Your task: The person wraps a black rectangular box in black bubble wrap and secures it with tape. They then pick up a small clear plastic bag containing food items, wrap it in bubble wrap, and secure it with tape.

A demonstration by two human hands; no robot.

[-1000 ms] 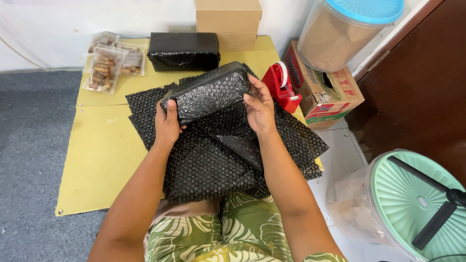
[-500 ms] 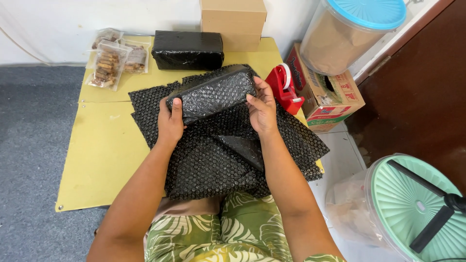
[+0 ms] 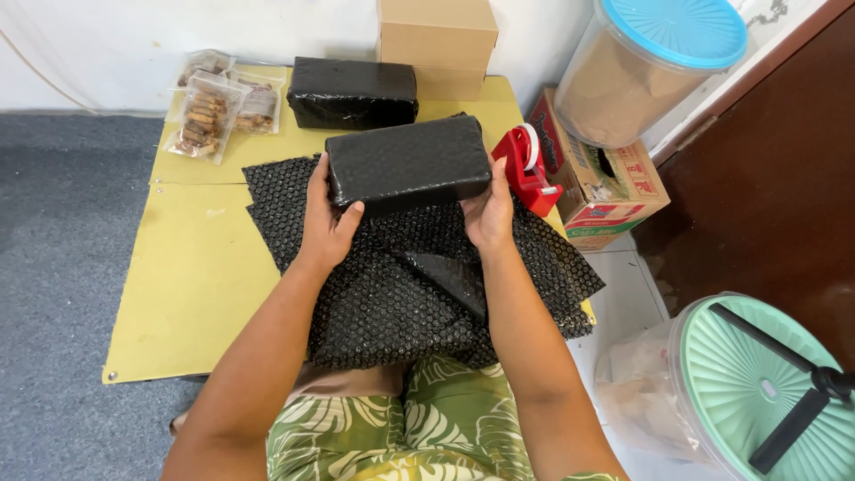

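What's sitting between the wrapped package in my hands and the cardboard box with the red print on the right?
The red tape dispenser lies between the wrapped package and the printed cardboard box, beside the right hand, as the head view shows.

Your tan cardboard box (image 3: pixel 436 40): top cut off by the frame. Your pale green lidded plastic tub (image 3: pixel 766 392): cropped at right and bottom. Clear snack packets (image 3: pixel 209 111): contents too small to identify.
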